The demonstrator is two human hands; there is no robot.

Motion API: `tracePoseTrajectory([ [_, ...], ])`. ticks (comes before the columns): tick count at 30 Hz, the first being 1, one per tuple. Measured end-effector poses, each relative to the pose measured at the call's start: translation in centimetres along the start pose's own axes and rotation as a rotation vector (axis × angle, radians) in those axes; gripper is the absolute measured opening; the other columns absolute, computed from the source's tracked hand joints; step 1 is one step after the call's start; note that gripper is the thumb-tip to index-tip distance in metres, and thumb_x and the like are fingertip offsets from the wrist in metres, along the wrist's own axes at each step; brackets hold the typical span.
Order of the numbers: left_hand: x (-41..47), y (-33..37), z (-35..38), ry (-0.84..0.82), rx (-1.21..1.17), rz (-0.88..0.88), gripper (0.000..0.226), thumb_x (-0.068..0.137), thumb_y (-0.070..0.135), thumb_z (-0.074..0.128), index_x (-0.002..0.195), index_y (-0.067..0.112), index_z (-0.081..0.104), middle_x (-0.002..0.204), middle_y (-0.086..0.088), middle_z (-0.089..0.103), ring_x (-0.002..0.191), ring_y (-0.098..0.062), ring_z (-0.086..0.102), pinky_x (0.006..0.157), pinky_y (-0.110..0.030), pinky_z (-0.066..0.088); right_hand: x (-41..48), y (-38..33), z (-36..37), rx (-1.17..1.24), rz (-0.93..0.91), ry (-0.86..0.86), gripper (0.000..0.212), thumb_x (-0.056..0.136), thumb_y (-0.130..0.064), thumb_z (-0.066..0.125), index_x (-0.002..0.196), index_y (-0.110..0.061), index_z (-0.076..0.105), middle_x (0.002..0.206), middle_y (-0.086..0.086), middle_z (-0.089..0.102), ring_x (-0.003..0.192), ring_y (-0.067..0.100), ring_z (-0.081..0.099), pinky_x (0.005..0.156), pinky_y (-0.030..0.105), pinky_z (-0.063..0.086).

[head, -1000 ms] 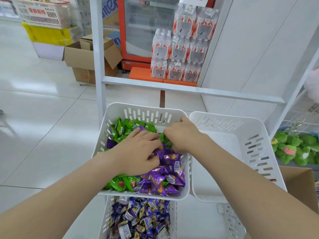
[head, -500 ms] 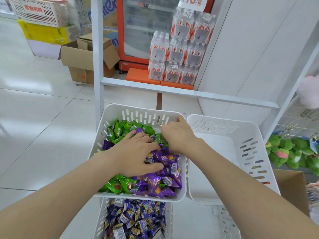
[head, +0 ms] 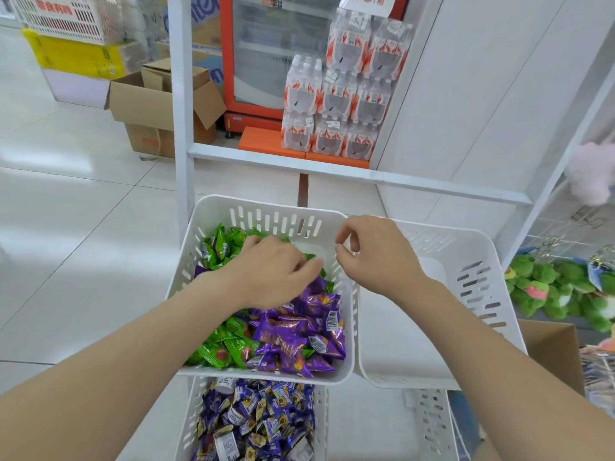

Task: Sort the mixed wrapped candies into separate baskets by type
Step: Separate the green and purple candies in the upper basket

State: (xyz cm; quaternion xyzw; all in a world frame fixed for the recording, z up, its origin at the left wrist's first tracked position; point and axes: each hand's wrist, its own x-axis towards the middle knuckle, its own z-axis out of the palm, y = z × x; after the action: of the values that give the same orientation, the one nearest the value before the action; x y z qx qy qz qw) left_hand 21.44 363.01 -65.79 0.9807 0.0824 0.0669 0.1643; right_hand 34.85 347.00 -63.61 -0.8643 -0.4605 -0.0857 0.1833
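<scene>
A white basket holds mixed wrapped candies: green candies at the back and front left, purple candies at the front right. My left hand lies palm down on the pile, its fingertips buried among the green ones, so any grip is hidden. My right hand hovers over the rim between this basket and the empty white basket to the right. Its fingers are curled, and I see nothing in them.
On the shelf below, a lower basket is full of blue-purple candies. A white rack post and crossbar stand behind the baskets. A cardboard box and green plush toys are at the right.
My right hand has lifted out of the green candies and moved right, over the basket's rim. My left hand has slid toward the back of the pile.
</scene>
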Motion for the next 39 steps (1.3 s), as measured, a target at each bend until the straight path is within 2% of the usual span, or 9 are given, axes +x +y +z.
tracePoseTrajectory([
  [4,3.9,1.0,1.4,0.115,-0.113,-0.066,0.037,0.089,0.027,0.052,0.061,0.004,0.06,0.053,-0.007,0.055,0.05,-0.021,0.052,0.056,-0.032,0.047,-1.1,0.7,-0.1,0.127,0.164,0.012,0.004,0.084,-0.03,0.064,0.081,-0.031,0.062,0.064,-0.01,0.061,0.07,0.005,0.059,0.067,0.035,0.055],
  [7,5.6,1.6,3.0,-0.036,-0.074,-0.143,0.025,0.086,0.029,0.061,0.092,0.007,0.072,0.091,-0.007,0.071,0.084,-0.027,0.068,0.076,-0.038,0.059,-1.5,1.3,-0.3,0.18,0.232,0.022,0.005,0.088,-0.029,0.064,0.083,-0.031,0.064,0.059,-0.009,0.063,0.066,0.004,0.06,0.067,0.035,0.056],
  [11,6.2,2.3,3.6,-0.322,0.016,-0.163,0.039,0.074,0.05,0.069,0.099,0.019,0.068,0.097,0.001,0.066,0.094,-0.027,0.063,0.084,-0.041,0.057,-2.2,1.9,-0.5,0.219,0.216,0.013,0.004,0.089,-0.03,0.063,0.09,-0.033,0.065,0.061,-0.01,0.066,0.068,0.005,0.062,0.071,0.038,0.057],
  [14,6.3,2.6,3.6,-0.369,0.047,-0.188,0.041,0.07,0.05,0.071,0.105,0.028,0.071,0.107,0.005,0.067,0.103,-0.024,0.061,0.097,-0.043,0.049,-2.4,2.2,-0.6,0.219,0.206,0.005,0.005,0.089,-0.03,0.063,0.092,-0.034,0.065,0.062,-0.011,0.067,0.069,0.005,0.063,0.077,0.039,0.057],
  [20,6.4,3.0,4.5,-0.29,0.113,-0.156,0.015,0.077,0.035,0.063,0.086,0.028,0.071,0.097,0.006,0.067,0.098,-0.025,0.06,0.083,-0.041,0.038,-2.5,2.7,-0.8,0.232,0.218,-0.004,0.007,0.088,-0.029,0.06,0.09,-0.034,0.064,0.061,-0.013,0.065,0.072,0.008,0.062,0.078,0.039,0.056],
  [25,6.3,1.9,3.6,-0.132,-0.073,-0.192,0.007,0.08,0.03,0.064,0.075,0.03,0.07,0.086,0.012,0.07,0.091,-0.019,0.066,0.081,-0.035,0.055,-2.5,2.8,-1.0,0.222,0.23,-0.007,0.008,0.088,-0.031,0.059,0.091,-0.034,0.065,0.061,-0.013,0.066,0.078,0.014,0.062,0.083,0.039,0.055],
  [31,6.1,0.1,2.0,0.341,-0.311,-0.287,0.006,0.087,0.028,0.077,0.084,0.025,0.079,0.081,0.009,0.074,0.08,-0.011,0.069,0.081,-0.033,0.058,-2.4,2.3,-1.0,0.242,0.21,-0.01,0.007,0.088,-0.033,0.059,0.091,-0.035,0.065,0.06,-0.014,0.065,0.078,0.015,0.063,0.083,0.041,0.056],
  [35,5.5,1.5,1.9,0.314,-0.179,-0.276,0.017,0.093,0.024,0.071,0.1,0.01,0.077,0.093,-0.009,0.075,0.09,-0.027,0.069,0.086,-0.038,0.057,-2.3,1.7,-1.1,0.257,0.169,0.012,0.009,0.089,-0.03,0.06,0.093,-0.033,0.067,0.062,-0.014,0.066,0.072,0.008,0.064,0.076,0.039,0.057],
  [39,4.2,1.6,0.5,0.304,-0.108,-0.271,0.022,0.094,0.012,0.064,0.115,0.017,0.07,0.11,-0.007,0.071,0.102,-0.028,0.066,0.089,-0.041,0.056,-2.1,1.1,-1.2,0.224,0.101,0.046,0.014,0.09,-0.022,0.059,0.097,-0.028,0.07,0.069,-0.012,0.066,0.074,0.01,0.063,0.071,0.04,0.057],
])
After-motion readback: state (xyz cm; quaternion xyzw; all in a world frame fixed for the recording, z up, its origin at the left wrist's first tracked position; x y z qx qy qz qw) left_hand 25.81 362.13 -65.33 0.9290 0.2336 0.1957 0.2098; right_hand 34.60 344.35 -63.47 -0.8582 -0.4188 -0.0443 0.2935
